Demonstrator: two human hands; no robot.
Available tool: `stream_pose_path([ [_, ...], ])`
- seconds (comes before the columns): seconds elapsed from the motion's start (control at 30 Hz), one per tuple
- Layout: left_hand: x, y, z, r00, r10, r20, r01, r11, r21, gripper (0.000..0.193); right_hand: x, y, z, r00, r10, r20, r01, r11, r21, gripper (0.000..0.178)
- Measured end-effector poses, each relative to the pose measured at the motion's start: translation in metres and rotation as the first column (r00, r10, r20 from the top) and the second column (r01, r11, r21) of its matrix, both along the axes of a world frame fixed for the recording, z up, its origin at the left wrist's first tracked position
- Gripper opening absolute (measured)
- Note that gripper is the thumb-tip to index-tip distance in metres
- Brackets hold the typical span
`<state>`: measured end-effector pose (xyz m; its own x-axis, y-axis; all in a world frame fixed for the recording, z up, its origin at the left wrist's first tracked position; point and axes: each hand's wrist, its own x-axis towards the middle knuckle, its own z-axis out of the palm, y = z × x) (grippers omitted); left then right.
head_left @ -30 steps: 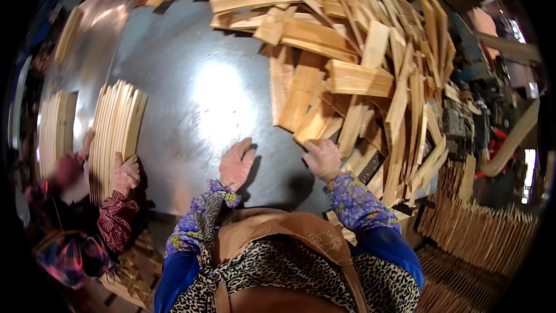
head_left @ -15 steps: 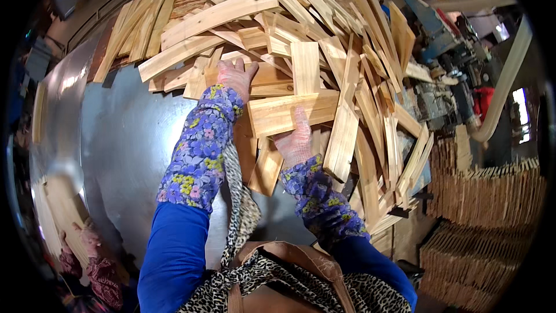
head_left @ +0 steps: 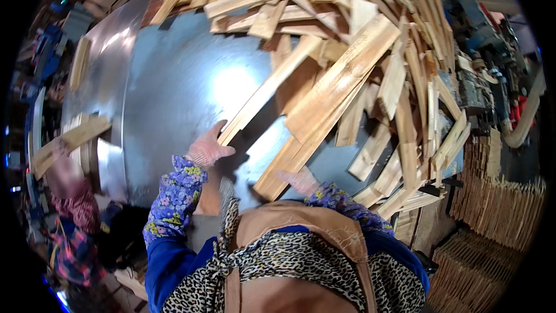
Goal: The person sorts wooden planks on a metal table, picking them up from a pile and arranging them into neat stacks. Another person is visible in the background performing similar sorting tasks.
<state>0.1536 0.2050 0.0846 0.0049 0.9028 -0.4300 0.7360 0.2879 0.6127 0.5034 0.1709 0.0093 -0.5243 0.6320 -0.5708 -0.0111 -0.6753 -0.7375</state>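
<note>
My gloved left hand (head_left: 209, 148) grips the near end of a long, narrow wooden board (head_left: 271, 88), thumb and fingers on either side of it. The board slants up to the right toward the pile. My gloved right hand (head_left: 300, 181) is at the near end of another wooden board (head_left: 295, 159), its thumb over the edge and its other fingers partly hidden. A wider board (head_left: 344, 75) with a shiny face overlaps that one and slants the same way. Both hands are low over the metal table (head_left: 174, 75), close to my body.
A loose pile of wooden boards (head_left: 399, 75) spreads across the table's far and right sides. Stacked slats (head_left: 492, 191) stand at the lower right, below machinery (head_left: 475, 72). At the left, another person's hand (head_left: 65, 175) holds a board (head_left: 72, 142).
Both hands have drawn back from the pile toward my body, the left one moving nearer and leftward. Boards now slant out of the pile toward me, and the view has shifted.
</note>
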Motion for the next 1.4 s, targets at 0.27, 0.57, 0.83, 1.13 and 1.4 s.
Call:
stream_pose_path([
  [0.27, -0.047, -0.165, -0.024, 0.284, 0.675, 0.681, -0.534, 0.701, -0.472, 0.079, -0.059, -0.037, -0.01, 0.86, 0.265, 0.435, -0.37, 0.913, 0.175, 0.036],
  [0.57, -0.095, -0.229, -0.02, -0.081, 0.636, 0.768, -0.55, 0.614, -0.566, 0.115, -0.15, -0.043, 0.017, 0.964, -0.04, 0.261, -0.041, 0.953, 0.299, 0.045],
  [0.83, -0.089, -0.221, -0.052, -0.33, 0.712, 0.62, -0.546, 0.392, -0.74, 0.058, -0.304, -0.066, 0.024, 0.684, 0.289, 0.67, -0.724, 0.388, 0.571, 0.076],
  [1.13, -0.122, -0.231, -0.067, -0.102, 0.78, 0.617, -0.578, 0.458, -0.675, 0.059, -0.293, 0.137, 0.017, 0.281, -0.425, 0.86, -0.465, 0.724, 0.51, 0.108],
  [1.4, -0.136, -0.245, -0.107, -0.379, 0.589, 0.714, -0.285, 0.659, -0.696, 0.064, -0.306, 0.065, 0.034, 0.799, -0.286, 0.529, -0.086, 0.817, 0.57, 0.1],
])
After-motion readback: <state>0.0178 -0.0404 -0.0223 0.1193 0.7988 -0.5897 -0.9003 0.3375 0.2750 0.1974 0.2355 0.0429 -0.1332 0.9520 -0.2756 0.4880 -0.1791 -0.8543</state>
